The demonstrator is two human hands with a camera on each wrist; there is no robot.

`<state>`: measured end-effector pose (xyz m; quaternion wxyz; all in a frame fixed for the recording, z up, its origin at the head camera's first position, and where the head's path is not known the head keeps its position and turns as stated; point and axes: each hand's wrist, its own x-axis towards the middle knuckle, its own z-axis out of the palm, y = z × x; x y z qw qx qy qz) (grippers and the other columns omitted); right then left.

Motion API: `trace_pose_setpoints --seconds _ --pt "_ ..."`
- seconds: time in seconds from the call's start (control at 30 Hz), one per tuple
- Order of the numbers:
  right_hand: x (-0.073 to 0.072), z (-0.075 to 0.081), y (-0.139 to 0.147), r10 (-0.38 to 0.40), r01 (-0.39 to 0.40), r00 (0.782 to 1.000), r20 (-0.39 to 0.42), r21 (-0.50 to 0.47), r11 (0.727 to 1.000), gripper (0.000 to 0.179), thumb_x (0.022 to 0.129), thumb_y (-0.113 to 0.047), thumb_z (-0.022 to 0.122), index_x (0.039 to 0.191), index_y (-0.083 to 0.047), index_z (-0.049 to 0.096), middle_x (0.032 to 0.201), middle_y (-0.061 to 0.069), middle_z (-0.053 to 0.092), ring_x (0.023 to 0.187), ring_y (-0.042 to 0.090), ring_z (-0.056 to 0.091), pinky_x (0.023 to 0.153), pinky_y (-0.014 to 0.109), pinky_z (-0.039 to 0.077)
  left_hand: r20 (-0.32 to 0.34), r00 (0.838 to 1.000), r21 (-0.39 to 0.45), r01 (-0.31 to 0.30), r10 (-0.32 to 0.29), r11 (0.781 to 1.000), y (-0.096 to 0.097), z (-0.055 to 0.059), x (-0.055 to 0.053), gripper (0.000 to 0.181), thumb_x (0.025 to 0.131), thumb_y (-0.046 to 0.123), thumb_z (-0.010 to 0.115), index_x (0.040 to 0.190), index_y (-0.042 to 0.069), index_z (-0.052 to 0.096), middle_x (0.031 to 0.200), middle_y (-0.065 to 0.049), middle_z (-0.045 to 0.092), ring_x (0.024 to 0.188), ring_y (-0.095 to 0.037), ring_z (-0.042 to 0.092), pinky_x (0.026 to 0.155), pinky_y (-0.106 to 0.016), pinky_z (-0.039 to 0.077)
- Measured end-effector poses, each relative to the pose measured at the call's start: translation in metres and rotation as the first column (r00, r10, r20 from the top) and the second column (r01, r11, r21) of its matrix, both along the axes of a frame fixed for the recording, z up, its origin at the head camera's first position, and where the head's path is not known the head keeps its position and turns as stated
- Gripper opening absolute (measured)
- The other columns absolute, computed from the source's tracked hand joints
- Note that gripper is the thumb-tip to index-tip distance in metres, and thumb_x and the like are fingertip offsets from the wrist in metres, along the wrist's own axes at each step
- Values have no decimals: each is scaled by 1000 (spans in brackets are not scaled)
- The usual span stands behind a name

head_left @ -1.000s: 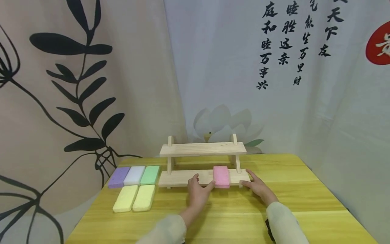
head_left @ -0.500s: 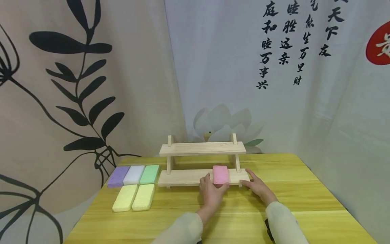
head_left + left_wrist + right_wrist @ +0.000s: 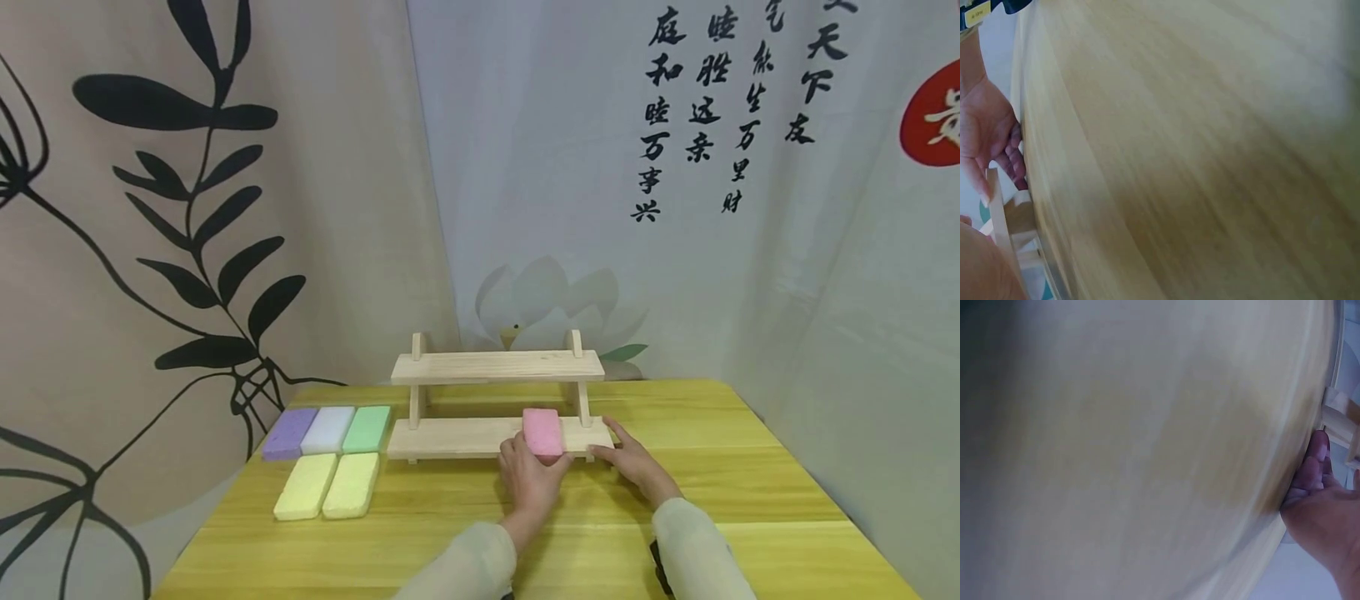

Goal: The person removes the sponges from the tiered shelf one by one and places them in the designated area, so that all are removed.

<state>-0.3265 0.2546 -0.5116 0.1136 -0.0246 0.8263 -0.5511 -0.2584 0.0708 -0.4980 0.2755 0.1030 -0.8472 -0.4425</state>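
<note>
A two-tier wooden rack (image 3: 450,438) stands on the table, and a pink sponge (image 3: 542,431) lies across the right part of its lower shelf. My left hand (image 3: 531,479) holds this sponge at its near end, fingers along the left side and thumb at the lower right corner. At the shelf's right end, my right hand (image 3: 637,468) grips the board, with the thumb at the front edge and a finger at the side. The left wrist view shows the right hand (image 3: 985,128) beside the board; the sponge is mostly hidden there.
Left of the rack, a purple sponge (image 3: 289,433), a white sponge (image 3: 327,430) and a green sponge (image 3: 367,429) lie in a row. Two yellow sponges, one at the left (image 3: 306,487) and one at the right (image 3: 351,486), lie nearer. A printed curtain (image 3: 360,208) hangs behind the table (image 3: 600,550).
My left hand has moved right, from beside the pink sponge to around its near end. The sponge has shifted slightly back on the shelf. My right hand has kept its place.
</note>
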Motion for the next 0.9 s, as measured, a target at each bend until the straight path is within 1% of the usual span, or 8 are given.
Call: trace_pose_setpoints --seconds 0.13,0.23,0.37,0.43,0.57,0.73,0.83,0.9 --pt "-2 -2 -1 -10 10 1000 5 7 1000 101 85 -53 72 160 -15 16 142 32 43 122 36 50 101 56 37 -8 1000 -7 -30 30 1000 -1 -1 -1 70 63 30 93 115 -2 59 103 -10 51 96 -27 48 81 -41 43" --pt "1 2 -4 -6 6 1000 -1 26 1000 97 88 -50 70 160 -14 15 145 34 39 126 41 47 104 60 34 -13 999 -14 -49 49 999 -3 -2 -3 67 62 28 91 114 -3 60 102 -11 52 95 -27 48 79 -41 43" --pt "6 9 -8 -1 1 1000 -9 36 999 90 93 -43 67 160 -14 14 149 35 33 132 46 40 107 63 29 -7 998 -8 -55 55 998 -5 -2 -4 65 62 26 90 113 -3 61 101 -10 52 94 -27 49 79 -42 44" --pt "7 10 -7 6 -5 1000 -11 34 999 89 93 -42 66 160 -14 14 150 36 31 132 46 40 107 63 30 1 999 1 -50 50 999 -6 -3 -4 64 63 26 89 113 -3 61 102 -10 52 95 -27 49 80 -42 44" --pt "3 5 -4 -1 1 1000 -1 26 1000 95 88 -49 70 160 -16 16 149 35 34 131 45 42 106 62 31 3 999 8 -36 36 999 -9 -3 -4 64 63 24 87 115 -2 61 104 -10 53 95 -26 50 81 -42 44" --pt "-1 -1 -2 -9 9 1000 -5 23 1000 111 77 -60 75 160 -15 16 147 36 35 130 45 42 104 65 32 2 1000 13 -7 7 1000 -14 -3 -4 64 63 27 85 117 0 61 104 -8 52 94 -25 50 82 -41 43" --pt "-1 0 -1 0 0 1000 -11 23 1000 113 77 -60 75 160 -14 14 147 36 35 130 46 43 104 65 32 4 1000 11 11 -11 1000 -18 -2 -4 64 64 28 85 117 1 61 104 -7 53 94 -25 51 82 -40 43" --pt "1 1 -1 0 1 1000 -10 18 1000 110 79 -58 75 160 -14 15 147 36 35 130 46 42 104 64 32 -4 1000 9 24 -24 1000 -21 -1 -3 63 64 27 85 116 1 61 103 -6 53 93 -24 51 81 -40 43"
